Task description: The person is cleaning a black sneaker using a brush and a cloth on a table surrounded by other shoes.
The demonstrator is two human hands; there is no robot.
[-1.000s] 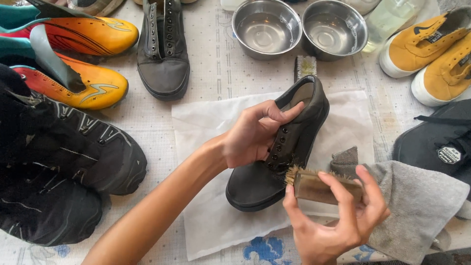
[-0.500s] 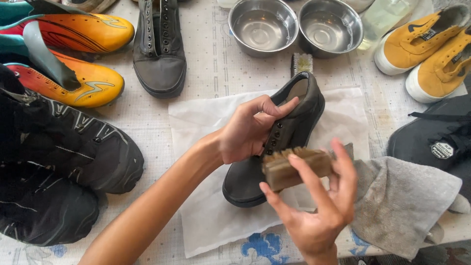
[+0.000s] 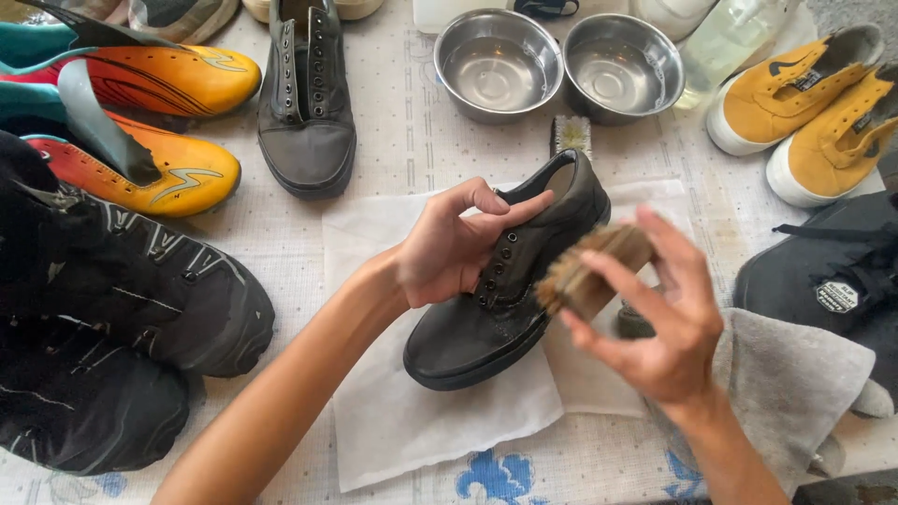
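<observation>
My left hand (image 3: 454, 245) grips a dark grey canvas shoe (image 3: 496, 299) around its lace area, steadying it on a white cloth (image 3: 412, 411). My right hand (image 3: 659, 323) holds a wooden bristle brush (image 3: 591, 271) against the shoe's right side; the brush is blurred by motion. The shoe's toe points toward me and its heel away. A grey towel (image 3: 795, 393) lies under my right wrist.
Two steel bowls (image 3: 496, 65) (image 3: 622, 65) of water stand at the back, a small brush (image 3: 572, 136) before them. The matching grey shoe (image 3: 307, 103), orange boots (image 3: 159, 84), black sneakers (image 3: 112, 309), yellow shoes (image 3: 795, 103) and a black shoe (image 3: 832, 271) surround the cloth.
My right hand lifted the brush from beside the towel up to the shoe's side. My left hand kept its hold on the shoe.
</observation>
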